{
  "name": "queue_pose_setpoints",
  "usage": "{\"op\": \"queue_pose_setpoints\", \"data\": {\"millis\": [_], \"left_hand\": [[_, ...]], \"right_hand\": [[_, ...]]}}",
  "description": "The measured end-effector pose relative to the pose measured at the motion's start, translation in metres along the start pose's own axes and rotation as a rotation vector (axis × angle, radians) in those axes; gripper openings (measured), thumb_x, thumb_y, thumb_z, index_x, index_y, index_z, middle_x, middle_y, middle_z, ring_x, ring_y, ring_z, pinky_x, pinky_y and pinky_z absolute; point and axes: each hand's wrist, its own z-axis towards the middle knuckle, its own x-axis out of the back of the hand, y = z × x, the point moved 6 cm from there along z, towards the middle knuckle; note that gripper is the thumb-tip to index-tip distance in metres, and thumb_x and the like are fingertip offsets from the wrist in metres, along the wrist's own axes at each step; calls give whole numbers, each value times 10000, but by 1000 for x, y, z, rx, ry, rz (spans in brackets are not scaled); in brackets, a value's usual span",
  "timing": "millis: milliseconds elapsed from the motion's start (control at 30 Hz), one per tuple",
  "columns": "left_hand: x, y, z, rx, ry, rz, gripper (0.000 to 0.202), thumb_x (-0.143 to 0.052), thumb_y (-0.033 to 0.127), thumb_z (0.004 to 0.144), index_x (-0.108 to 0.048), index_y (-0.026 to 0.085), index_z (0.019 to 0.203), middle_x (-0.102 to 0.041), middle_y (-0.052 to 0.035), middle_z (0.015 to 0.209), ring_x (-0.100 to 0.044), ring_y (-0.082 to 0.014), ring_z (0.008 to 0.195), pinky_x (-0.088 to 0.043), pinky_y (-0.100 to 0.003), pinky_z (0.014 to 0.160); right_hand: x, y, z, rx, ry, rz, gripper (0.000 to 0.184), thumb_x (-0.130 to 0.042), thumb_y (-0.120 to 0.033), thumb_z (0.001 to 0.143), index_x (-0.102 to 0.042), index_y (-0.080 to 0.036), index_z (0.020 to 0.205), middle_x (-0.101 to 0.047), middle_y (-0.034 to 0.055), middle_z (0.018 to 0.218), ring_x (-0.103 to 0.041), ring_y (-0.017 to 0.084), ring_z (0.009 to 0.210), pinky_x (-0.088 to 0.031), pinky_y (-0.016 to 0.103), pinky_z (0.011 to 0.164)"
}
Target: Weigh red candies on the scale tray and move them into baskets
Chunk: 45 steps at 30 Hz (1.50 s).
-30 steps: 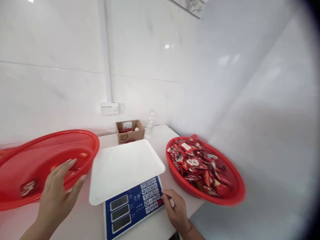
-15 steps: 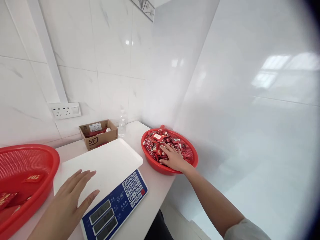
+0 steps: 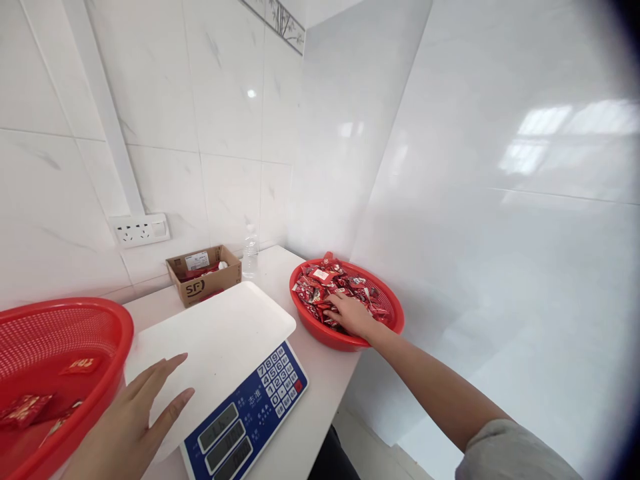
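My right hand (image 3: 353, 315) reaches into a red basket (image 3: 388, 325) heaped with small red wrapped packets (image 3: 320, 279); its fingers curl down among the packets, and what they grip is hidden. My left hand (image 3: 131, 415) lies flat with fingers spread on the near left corner of the white tray (image 3: 225, 340) of a blue electronic scale (image 3: 250, 410). A second red basket (image 3: 55, 333) at the left holds a few red packets (image 3: 80, 365).
A small cardboard box (image 3: 204, 275) and a clear water bottle (image 3: 250, 252) stand at the back by the tiled wall. A wall socket (image 3: 140, 229) sits above them. White walls close in behind and to the right; the table edge runs near the right basket.
My right hand left the scale's keypad and went into the right basket, its fingers now curling into the packets. My left hand moved from the left basket onto the scale tray.
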Motion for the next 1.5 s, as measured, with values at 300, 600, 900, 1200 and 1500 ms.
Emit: {"op": "queue_pose_setpoints", "data": {"millis": [300, 600, 900, 1200, 1500], "left_hand": [[-3, -9, 0, 4, -106, 72, 482, -380, 541, 840, -498, 292, 1236, -601, -45, 1183, -584, -248, 1047, -512, -370, 829], [-1, -8, 0, 32, -131, 43, 495, -372, 559, 831, -489, 309, 1242, -582, -28, 1221, -540, -250, 1123, -504, -380, 854], [7, 8, -1, 23, -146, 38, 489, -399, 524, 826, -510, 278, 1234, -580, -55, 1217, -532, -259, 1130, -477, -409, 892], [15, 23, -7, 34, -255, 68, 449, -389, 435, 869, -456, 275, 1283, -495, -65, 1319, -438, -254, 1227, -396, -440, 985], [1, 32, -14, -18, -427, 55, 505, -406, 412, 875, -343, 294, 1362, -341, -52, 1442, -199, -260, 1355, -246, -506, 1069]], "right_hand": [[19, 19, 5, -91, 178, 59, 356, -496, -407, 846, -528, -214, 1143, -596, 89, 1141, -596, 244, 941, -423, 333, 772], [56, 29, 12, -194, 359, 200, 356, -517, -417, 825, -552, -198, 1103, -641, 75, 1059, -585, 235, 956, -430, 338, 798], [83, -34, 24, -75, 554, 451, 293, -546, -429, 793, -581, -200, 972, -651, 57, 929, -584, 220, 868, -428, 335, 778], [35, -183, 50, 250, 291, 987, 193, -547, -378, 792, -561, -212, 889, -643, -8, 821, -590, 151, 748, -443, 267, 686], [16, -202, 60, 223, 188, 1123, 240, -533, -393, 787, -560, -218, 949, -648, 6, 902, -595, 165, 832, -461, 311, 766]]}}
